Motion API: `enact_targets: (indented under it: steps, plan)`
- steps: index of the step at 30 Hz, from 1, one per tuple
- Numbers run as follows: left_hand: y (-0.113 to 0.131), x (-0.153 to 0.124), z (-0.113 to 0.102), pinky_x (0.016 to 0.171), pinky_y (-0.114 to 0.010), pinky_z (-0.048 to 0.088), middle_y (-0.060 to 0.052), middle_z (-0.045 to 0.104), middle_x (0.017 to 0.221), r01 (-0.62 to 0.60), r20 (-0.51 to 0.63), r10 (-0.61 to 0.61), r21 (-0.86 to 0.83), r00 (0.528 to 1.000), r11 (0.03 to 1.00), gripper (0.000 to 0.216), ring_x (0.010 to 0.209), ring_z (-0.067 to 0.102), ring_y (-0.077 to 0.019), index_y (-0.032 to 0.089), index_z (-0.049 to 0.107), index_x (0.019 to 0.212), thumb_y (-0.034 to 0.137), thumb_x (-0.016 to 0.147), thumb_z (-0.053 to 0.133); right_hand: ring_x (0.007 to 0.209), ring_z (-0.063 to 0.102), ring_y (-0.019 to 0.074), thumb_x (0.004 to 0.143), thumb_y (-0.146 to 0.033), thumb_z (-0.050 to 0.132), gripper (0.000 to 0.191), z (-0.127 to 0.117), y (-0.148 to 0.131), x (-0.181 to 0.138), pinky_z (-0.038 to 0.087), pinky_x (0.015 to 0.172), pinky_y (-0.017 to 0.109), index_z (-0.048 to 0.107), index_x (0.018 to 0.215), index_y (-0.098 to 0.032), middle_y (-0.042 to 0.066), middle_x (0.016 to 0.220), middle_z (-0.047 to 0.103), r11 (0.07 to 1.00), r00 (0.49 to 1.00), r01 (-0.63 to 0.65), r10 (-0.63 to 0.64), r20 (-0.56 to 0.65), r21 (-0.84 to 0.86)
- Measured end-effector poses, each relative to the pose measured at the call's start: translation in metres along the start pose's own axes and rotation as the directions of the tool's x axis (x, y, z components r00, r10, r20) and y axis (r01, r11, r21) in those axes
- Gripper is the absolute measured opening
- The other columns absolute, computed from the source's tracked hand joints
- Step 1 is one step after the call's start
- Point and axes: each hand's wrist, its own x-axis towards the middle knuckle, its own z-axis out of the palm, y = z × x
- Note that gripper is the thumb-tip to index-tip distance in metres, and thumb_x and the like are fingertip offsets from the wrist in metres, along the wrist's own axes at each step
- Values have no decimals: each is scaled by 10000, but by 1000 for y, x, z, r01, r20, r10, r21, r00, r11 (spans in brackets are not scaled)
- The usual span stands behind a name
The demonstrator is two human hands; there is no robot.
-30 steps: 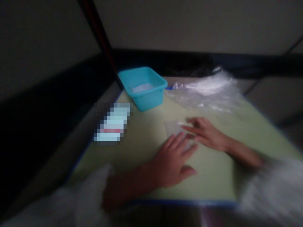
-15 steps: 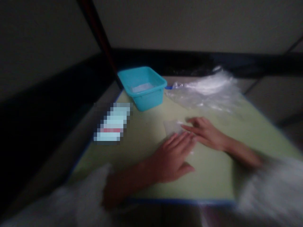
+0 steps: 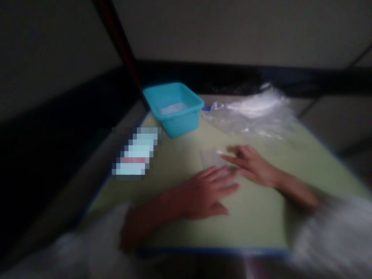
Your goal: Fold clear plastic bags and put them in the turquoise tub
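A small clear plastic bag [image 3: 209,158] lies flat on the light green table, its near part hidden beneath my fingers. My left hand [image 3: 207,193] rests palm down over the near side of the bag, fingers stretched out and thumb apart. From the right, my right hand [image 3: 254,164] touches the bag's right edge with its fingertips, the index finger extended and the other fingers loosely bent. Neither hand grips anything. The picture is dim and blurred, so whatever is inside the bag cannot be made out.
A turquoise plastic basin [image 3: 183,123] with something pale and flat inside stands at the table's back left. Behind my right hand lies a heap of clear plastic bags [image 3: 255,112]. A pixelated bright rectangle [image 3: 139,151] is at the left edge. Blue edging [image 3: 215,252] borders the table [image 3: 255,224].
My left hand has slid slightly left, and its fingers have spread further apart. My right hand stays nearly in place on the bag.
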Motion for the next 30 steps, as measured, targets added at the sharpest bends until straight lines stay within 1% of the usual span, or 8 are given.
enact_targets:
  steps: [5,10,14,17,19,21,24,30]
  plan:
    - [-3,-2,2,1115,-535,178,-44,235,1524,21,-41,-21,2,999,1000,591,1406,161,-322,286,381,1391,574,878,431,1069,424,303,929,-575,243,591,0,1,0,366,856,475,391,1408,-263,149,1266,445,1000,1000,6,-6,-8,5]
    - [-2,-3,2,1104,-576,158,-55,251,1518,36,-36,-36,-3,999,999,611,1403,154,-344,294,388,1385,606,862,428,1069,426,301,929,-573,251,589,-1,0,1,372,857,478,403,1402,-257,154,1255,454,1000,1000,11,-11,-6,0]
    - [-2,2,0,1125,-510,196,-109,309,1490,68,-67,-68,6,995,998,573,1403,189,-302,193,397,1384,510,907,416,1073,428,303,933,-554,278,573,-2,-2,1,372,862,482,419,1394,-243,163,1271,448,1000,1000,4,-4,0,3]
    - [-6,8,1,1132,-414,250,-158,348,1462,189,-186,-181,27,966,982,471,1383,267,-238,75,411,1354,305,946,359,1063,433,298,933,-548,297,556,-2,-2,0,371,862,481,430,1387,-254,157,1291,439,1000,1000,-2,2,-6,1]
    - [-11,10,3,1127,-385,273,-186,365,1445,277,-232,-262,36,937,960,457,1366,306,-230,23,425,1324,255,937,360,1059,435,298,932,-557,286,565,-1,-2,0,371,858,482,404,1401,-265,153,1295,437,1000,1000,3,-3,-11,-1]
    - [-15,11,7,1126,-385,277,-207,344,1450,322,-222,-304,49,927,946,499,1367,301,-245,-4,403,1331,288,926,400,1060,438,300,930,-566,277,576,0,-2,0,373,852,481,379,1414,-270,152,1299,437,1000,1000,6,-6,-15,-5]
    - [-19,10,9,1136,-403,242,-215,281,1476,329,-165,-313,83,935,941,613,1388,244,-268,-9,350,1366,394,913,440,1055,442,299,928,-568,284,575,0,-1,1,375,847,477,378,1414,-274,150,1302,437,1000,1000,9,-9,-19,-7]
    - [-19,10,6,1132,-485,158,-147,197,1520,386,-76,-379,152,922,910,679,1406,138,-330,65,297,1421,502,912,401,1076,423,297,937,-549,277,570,0,0,1,358,871,484,336,1433,-274,152,1313,407,1000,1000,3,-2,11,-13]
